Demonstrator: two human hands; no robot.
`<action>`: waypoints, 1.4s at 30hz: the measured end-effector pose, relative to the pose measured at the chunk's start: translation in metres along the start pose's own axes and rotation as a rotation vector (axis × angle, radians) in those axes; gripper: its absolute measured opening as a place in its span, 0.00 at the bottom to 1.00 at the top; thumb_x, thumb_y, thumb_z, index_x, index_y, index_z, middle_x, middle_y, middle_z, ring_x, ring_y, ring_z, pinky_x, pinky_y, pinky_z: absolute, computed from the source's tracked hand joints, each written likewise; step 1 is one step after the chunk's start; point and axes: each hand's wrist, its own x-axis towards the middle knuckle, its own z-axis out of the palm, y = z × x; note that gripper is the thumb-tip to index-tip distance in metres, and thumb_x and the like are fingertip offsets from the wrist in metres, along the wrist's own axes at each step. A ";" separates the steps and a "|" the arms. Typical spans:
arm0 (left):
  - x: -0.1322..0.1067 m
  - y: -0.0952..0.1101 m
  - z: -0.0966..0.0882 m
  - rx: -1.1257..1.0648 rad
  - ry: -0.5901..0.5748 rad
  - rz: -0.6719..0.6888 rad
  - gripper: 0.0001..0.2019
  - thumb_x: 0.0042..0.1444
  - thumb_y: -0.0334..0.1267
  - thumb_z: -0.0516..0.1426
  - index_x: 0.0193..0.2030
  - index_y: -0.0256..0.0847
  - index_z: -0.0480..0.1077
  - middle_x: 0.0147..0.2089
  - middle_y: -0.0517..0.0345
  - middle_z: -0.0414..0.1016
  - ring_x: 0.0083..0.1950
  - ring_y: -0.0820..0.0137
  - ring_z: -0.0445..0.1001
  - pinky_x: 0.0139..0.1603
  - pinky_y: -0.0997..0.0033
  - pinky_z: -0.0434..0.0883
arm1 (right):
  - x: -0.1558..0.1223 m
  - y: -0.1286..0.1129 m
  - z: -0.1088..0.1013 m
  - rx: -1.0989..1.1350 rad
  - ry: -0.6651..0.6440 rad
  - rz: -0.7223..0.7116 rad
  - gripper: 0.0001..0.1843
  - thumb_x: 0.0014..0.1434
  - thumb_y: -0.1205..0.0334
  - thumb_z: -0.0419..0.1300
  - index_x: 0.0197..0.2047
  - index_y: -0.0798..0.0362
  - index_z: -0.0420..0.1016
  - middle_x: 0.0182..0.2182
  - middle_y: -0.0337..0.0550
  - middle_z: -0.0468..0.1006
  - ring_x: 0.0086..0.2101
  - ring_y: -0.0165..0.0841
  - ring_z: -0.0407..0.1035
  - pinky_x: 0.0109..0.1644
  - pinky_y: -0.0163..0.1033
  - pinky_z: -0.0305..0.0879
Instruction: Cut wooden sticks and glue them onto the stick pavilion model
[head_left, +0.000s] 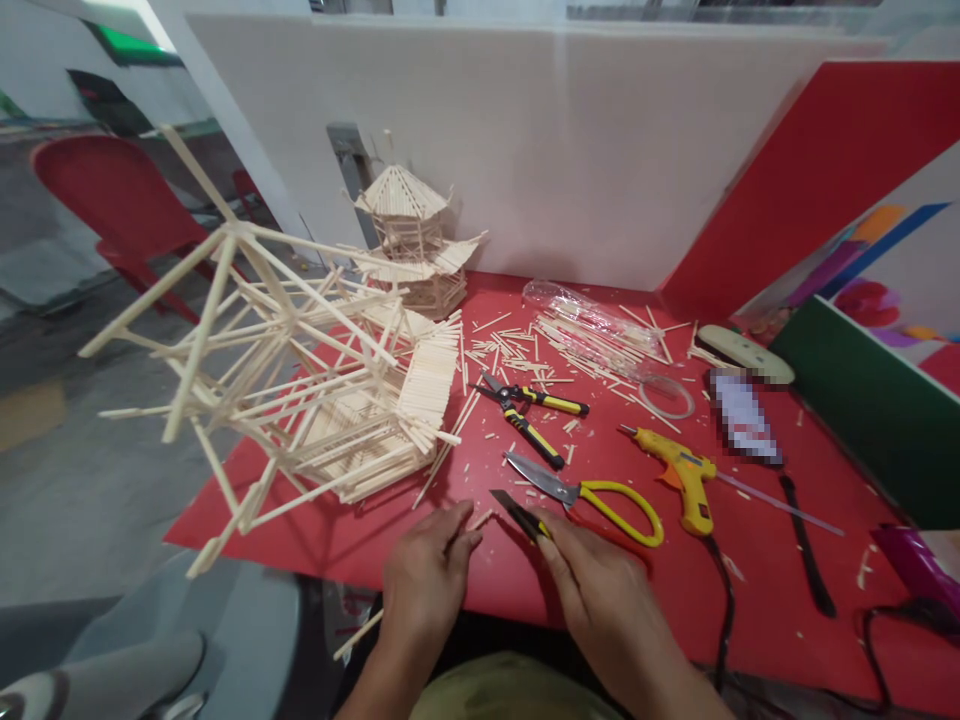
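Observation:
My left hand (pixel 427 560) is closed around a thin wooden stick (pixel 358 637). One end sticks out behind the wrist, and a short tip shows past the fingertips. In my right hand (pixel 596 575) is a black and yellow utility knife (pixel 523 515), its dark blade angled toward the stick's tip, a small gap apart. Just beyond the knife lie scissors (pixel 581 492) with yellow handles. Farther back, black and yellow pruning shears (pixel 517 410) lie spread. A large pavilion frame of glued sticks (pixel 292 330) stands at the left of the red table (pixel 480 580).
Behind the frame is a smaller tiered stick pagoda (pixel 412 240). Loose sticks (pixel 592 340) and cut bits cover the back. To the right lie a yellow glue gun (pixel 679 475) with its cord, a tape roll (pixel 666 397) and a green board (pixel 870 410). A white panel (pixel 562 150) bounds the back.

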 end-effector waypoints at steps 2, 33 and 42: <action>-0.001 -0.002 0.002 0.176 0.065 0.082 0.09 0.59 0.39 0.57 0.38 0.44 0.80 0.35 0.52 0.82 0.37 0.60 0.78 0.40 0.64 0.71 | -0.003 -0.002 0.008 -0.001 -0.019 0.002 0.19 0.70 0.64 0.45 0.59 0.53 0.69 0.38 0.47 0.82 0.35 0.35 0.78 0.38 0.38 0.75; 0.003 -0.022 0.021 0.402 0.240 0.536 0.10 0.59 0.26 0.54 0.34 0.36 0.76 0.31 0.50 0.72 0.34 0.63 0.69 0.36 0.65 0.69 | 0.003 -0.009 0.023 -0.362 -0.226 0.014 0.21 0.66 0.63 0.54 0.61 0.47 0.67 0.37 0.42 0.75 0.27 0.31 0.73 0.20 0.35 0.57; 0.002 -0.019 0.022 0.379 0.258 0.551 0.10 0.59 0.25 0.53 0.35 0.36 0.75 0.31 0.51 0.71 0.34 0.64 0.67 0.34 0.64 0.69 | 0.002 -0.008 0.023 -0.395 -0.200 -0.015 0.22 0.64 0.65 0.55 0.62 0.46 0.67 0.37 0.42 0.75 0.25 0.31 0.72 0.19 0.35 0.55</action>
